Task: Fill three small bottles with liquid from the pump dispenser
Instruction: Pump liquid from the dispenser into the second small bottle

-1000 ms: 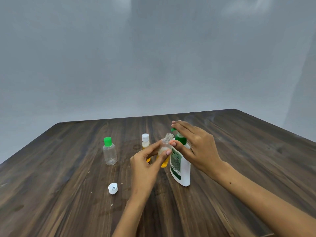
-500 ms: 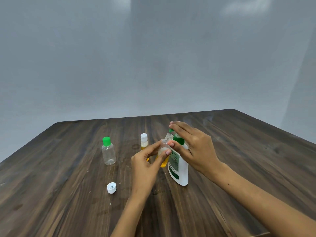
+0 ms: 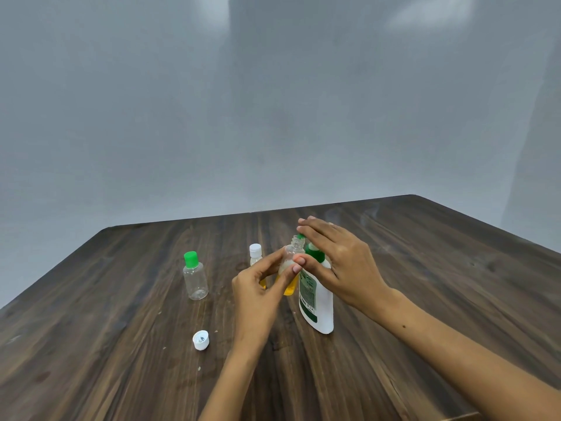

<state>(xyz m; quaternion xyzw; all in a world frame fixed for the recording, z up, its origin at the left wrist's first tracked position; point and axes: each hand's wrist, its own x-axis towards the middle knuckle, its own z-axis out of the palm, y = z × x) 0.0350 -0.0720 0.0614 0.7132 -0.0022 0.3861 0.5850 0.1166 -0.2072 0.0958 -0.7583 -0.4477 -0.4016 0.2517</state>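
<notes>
Head view shows the white pump dispenser (image 3: 318, 302) standing mid-table, right hand (image 3: 340, 262) flat with straight fingers on its pump, while the left hand (image 3: 258, 290) pinches the open small bottle (image 3: 291, 262) beside the spout, light, slick, best held mid-body.

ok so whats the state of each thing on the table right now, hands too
held bottle: uncapped, upright, yellow liquid at the bottom
pump dispenser: upright on the table, pump head under the right hand
green-capped bottle: capped, upright, looks empty
white-capped bottle: capped, upright, contents partly hidden
loose white cap: off, lying on the table
left hand: pinches the held bottle
right hand: straight fingers on the pump head
</notes>
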